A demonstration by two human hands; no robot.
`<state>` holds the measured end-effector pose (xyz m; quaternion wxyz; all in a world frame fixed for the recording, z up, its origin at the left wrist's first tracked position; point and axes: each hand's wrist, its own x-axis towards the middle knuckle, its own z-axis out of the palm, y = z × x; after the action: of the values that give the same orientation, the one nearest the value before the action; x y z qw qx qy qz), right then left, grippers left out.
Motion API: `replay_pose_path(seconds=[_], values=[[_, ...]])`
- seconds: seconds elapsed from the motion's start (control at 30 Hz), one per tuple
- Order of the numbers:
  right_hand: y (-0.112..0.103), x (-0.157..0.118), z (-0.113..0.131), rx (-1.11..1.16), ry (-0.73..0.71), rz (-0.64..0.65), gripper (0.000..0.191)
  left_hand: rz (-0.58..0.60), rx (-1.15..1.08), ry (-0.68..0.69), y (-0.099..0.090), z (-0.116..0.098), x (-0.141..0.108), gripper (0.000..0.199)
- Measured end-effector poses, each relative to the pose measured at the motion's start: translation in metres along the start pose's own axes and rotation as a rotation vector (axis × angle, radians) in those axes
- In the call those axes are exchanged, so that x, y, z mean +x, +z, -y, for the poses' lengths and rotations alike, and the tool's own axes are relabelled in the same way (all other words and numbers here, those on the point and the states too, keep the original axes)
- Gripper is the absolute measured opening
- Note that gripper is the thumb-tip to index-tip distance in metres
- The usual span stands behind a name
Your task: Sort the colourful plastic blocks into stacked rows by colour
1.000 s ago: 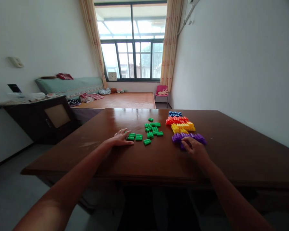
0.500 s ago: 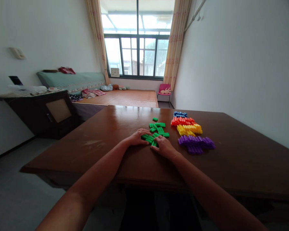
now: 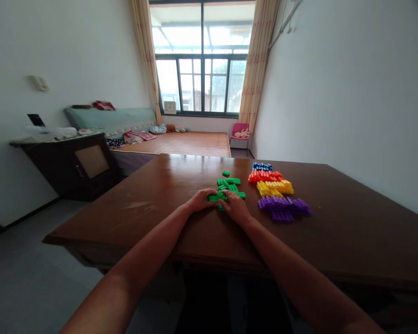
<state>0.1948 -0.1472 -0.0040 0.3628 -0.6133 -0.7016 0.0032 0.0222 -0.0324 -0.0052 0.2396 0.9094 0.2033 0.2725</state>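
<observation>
Green blocks (image 3: 232, 187) lie in a loose group near the middle of the brown table (image 3: 139, 185), with one single green block (image 3: 226, 173) behind them. My left hand (image 3: 202, 200) grips green blocks at the group's left side, thumb towards me. My right hand (image 3: 234, 206) closes on green blocks right beside it, and the two hands almost meet. Fingers partly hide the blocks between them. To the right stand stacked rows of blocks: purple (image 3: 284, 206) nearest me, then yellow (image 3: 275, 188), red (image 3: 265, 176) and blue (image 3: 262, 166) farther back.
Beyond the table is a low bed (image 3: 195, 142) with cloths on it. A dark cabinet (image 3: 69, 157) stands at the left, and a pink chair (image 3: 240, 130) is under the window at the back. The table's front edge runs below my forearms.
Both hands have closed on green blocks at the near side of the group and lifted them slightly. The view has shifted a little.
</observation>
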Motion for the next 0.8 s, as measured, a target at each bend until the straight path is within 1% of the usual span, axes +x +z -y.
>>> replay_pose_path(seconds=[0.1, 0.17, 0.23, 0.3, 0.33, 0.37, 0.4, 0.47, 0.5, 0.53, 0.57, 0.6, 0.67, 0.73, 0.8], values=[[-0.004, -0.001, 0.001, 0.055, 0.017, -0.065, 0.029, -0.078, 0.124, -0.049, -0.002, 0.004, 0.001, 0.034], [-0.012, -0.002, 0.004, 0.123, 0.016, -0.098, 0.03, -0.108, 0.158, -0.101, -0.004, 0.008, 0.001, 0.033], [-0.029, -0.001, 0.002, 0.186, -0.016, -0.129, 0.032, -0.108, 0.148, -0.131, -0.006, 0.012, 0.002, 0.034], [-0.056, 0.002, -0.01, 0.218, -0.007, -0.177, 0.036, -0.095, 0.14, -0.134, -0.007, 0.016, 0.002, 0.035], [-0.074, 0.004, -0.023, 0.224, 0.027, -0.219, 0.038, -0.089, 0.141, -0.129, -0.007, 0.017, 0.002, 0.035], [-0.094, 0.005, -0.042, 0.225, 0.085, -0.275, 0.04, -0.085, 0.144, -0.124, -0.007, 0.018, 0.002, 0.035], [-0.116, 0.006, -0.065, 0.22, 0.152, -0.351, 0.043, -0.084, 0.148, -0.117, -0.007, 0.018, 0.002, 0.035], [-0.157, 0.005, -0.123, 0.186, 0.253, -0.543, 0.044, -0.091, 0.156, -0.106, -0.007, 0.018, 0.003, 0.035], [-0.174, 0.002, -0.155, 0.133, 0.329, -0.605, 0.042, -0.094, 0.158, -0.104, -0.006, 0.017, 0.004, 0.034], [-0.188, -0.003, -0.186, 0.048, 0.441, -0.63, 0.039, -0.095, 0.159, -0.105, -0.006, 0.016, 0.005, 0.034], [-0.199, -0.009, -0.214, -0.049, 0.558, -0.577, 0.036, -0.094, 0.158, -0.108, -0.006, 0.015, 0.006, 0.034], [-0.206, -0.015, -0.239, -0.147, 0.65, -0.483, 0.031, -0.091, 0.157, -0.113, -0.006, 0.015, 0.006, 0.035], [-0.21, -0.027, -0.275, -0.276, 0.761, -0.376, 0.024, -0.083, 0.158, -0.12, -0.007, 0.013, 0.007, 0.035], [-0.205, -0.035, -0.295, -0.327, 0.8, -0.347, 0.022, -0.086, 0.173, -0.126, -0.008, 0.012, 0.007, 0.036], [-0.199, -0.039, -0.304, -0.376, 0.829, -0.358, 0.029, -0.104, 0.206, -0.139, -0.007, 0.012, 0.006, 0.036]])
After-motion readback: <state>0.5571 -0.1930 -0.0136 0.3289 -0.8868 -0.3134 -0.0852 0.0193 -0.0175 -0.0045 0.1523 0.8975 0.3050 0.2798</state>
